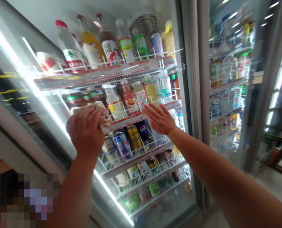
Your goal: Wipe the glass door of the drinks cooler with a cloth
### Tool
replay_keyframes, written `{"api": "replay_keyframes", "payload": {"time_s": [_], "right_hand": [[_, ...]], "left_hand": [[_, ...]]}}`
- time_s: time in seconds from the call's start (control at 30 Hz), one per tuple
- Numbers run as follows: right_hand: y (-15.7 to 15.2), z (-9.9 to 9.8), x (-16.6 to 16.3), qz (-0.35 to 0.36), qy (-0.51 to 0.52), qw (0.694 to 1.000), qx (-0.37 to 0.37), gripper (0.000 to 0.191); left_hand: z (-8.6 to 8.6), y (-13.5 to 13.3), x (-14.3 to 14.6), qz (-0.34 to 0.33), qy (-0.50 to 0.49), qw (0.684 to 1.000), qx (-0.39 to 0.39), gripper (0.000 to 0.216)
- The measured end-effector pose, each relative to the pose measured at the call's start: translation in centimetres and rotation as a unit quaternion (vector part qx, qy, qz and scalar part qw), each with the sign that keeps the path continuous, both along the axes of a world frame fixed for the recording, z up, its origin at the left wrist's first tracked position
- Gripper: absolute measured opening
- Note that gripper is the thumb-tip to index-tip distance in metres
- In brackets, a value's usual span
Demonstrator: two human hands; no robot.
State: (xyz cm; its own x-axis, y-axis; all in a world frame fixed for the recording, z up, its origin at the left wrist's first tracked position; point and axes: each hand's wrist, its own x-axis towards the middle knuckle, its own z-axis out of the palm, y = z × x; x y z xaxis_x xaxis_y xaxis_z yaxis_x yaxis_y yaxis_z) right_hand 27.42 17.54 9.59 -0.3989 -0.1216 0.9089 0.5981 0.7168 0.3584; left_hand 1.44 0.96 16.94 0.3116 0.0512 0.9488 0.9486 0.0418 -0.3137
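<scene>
My left hand (86, 129) is closed on a crumpled pale cloth (100, 110), pressed against the glass door (179, 63) of a drinks fridge, level with the second shelf. My right hand (158, 118) lies flat on the same glass with its fingers spread, holding nothing, in front of the shelf rail (141, 116). Behind the glass stand bottles (128, 95) on the upper shelves and cans (133, 136) below them.
A lit strip (48, 104) runs down the fridge's left frame. A second glass-door fridge (228, 79) with stocked shelves stands to the right, past the grey door frame (198, 95). Tiled floor (274, 186) shows at the lower right.
</scene>
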Motion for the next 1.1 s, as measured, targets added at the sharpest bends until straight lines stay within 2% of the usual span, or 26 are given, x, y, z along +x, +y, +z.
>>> {"api": "replay_keyframes", "payload": {"time_s": [0.07,0.13,0.2,0.3,0.37,0.43,0.5,0.6,0.7,0.77,0.83,0.9,1.0,1.07,1.1], "right_hand": [[0.0,0.0,0.0,-0.001,0.001,1.0,-0.003,0.079],[-0.1,0.0,0.1,-0.004,-0.005,1.0,-0.017,0.079],[-0.1,0.0,0.1,-0.006,-0.009,1.0,-0.028,0.079],[-0.1,0.0,0.1,-0.002,-0.01,1.0,-0.028,0.08],[0.0,0.0,0.1,-0.001,-0.01,1.0,-0.026,0.081],[0.1,0.0,0.1,-0.002,-0.006,1.0,-0.021,0.08],[0.1,-0.1,0.1,-0.003,0.0,1.0,-0.012,0.079],[0.2,-0.1,0.1,-0.001,0.001,1.0,-0.012,0.08],[0.2,-0.2,0.1,0.005,-0.006,1.0,-0.025,0.08],[0.2,-0.2,0.1,0.007,-0.006,0.999,-0.03,0.08],[0.2,-0.2,0.1,0.009,-0.002,0.999,-0.031,0.08],[0.2,-0.2,0.1,0.009,0.002,1.0,-0.029,0.079],[0.2,-0.2,0.1,0.01,0.002,1.0,-0.025,0.078],[0.1,-0.3,0.2,0.007,-0.003,1.0,-0.028,0.078],[0.1,-0.3,0.2,0.003,-0.004,1.0,-0.029,0.078]], "left_hand": [[1.6,0.2,0.2,-0.011,0.004,1.0,0.011,0.036],[2.0,0.7,1.0,-0.027,0.01,0.999,0.037,0.038],[0.9,1.5,2.1,-0.05,0.032,0.998,0.029,0.039],[-0.5,2.4,3.4,-0.072,0.064,0.994,-0.051,0.038],[0.2,2.6,3.7,-0.073,0.054,0.993,-0.08,0.034],[1.5,2.6,3.9,-0.07,0.031,0.994,-0.073,0.031],[2.1,2.6,4.3,-0.062,0.013,0.997,-0.048,0.031],[0.4,3.1,5.3,-0.074,0.029,0.996,-0.042,0.034],[-1.1,3.3,5.6,-0.088,0.078,0.987,-0.112,0.037],[-0.7,3.1,5.1,-0.077,0.076,0.987,-0.12,0.036],[0.2,2.6,4.3,-0.061,0.041,0.993,-0.097,0.034],[0.1,2.1,3.7,-0.048,0.01,0.997,-0.058,0.033],[-2.3,1.5,3.3,-0.022,0.042,0.999,0.0,0.033],[-3.8,1.1,3.1,0.003,0.114,0.993,-0.007,0.037],[-3.9,0.9,2.9,0.012,0.14,0.99,-0.017,0.039]]}}
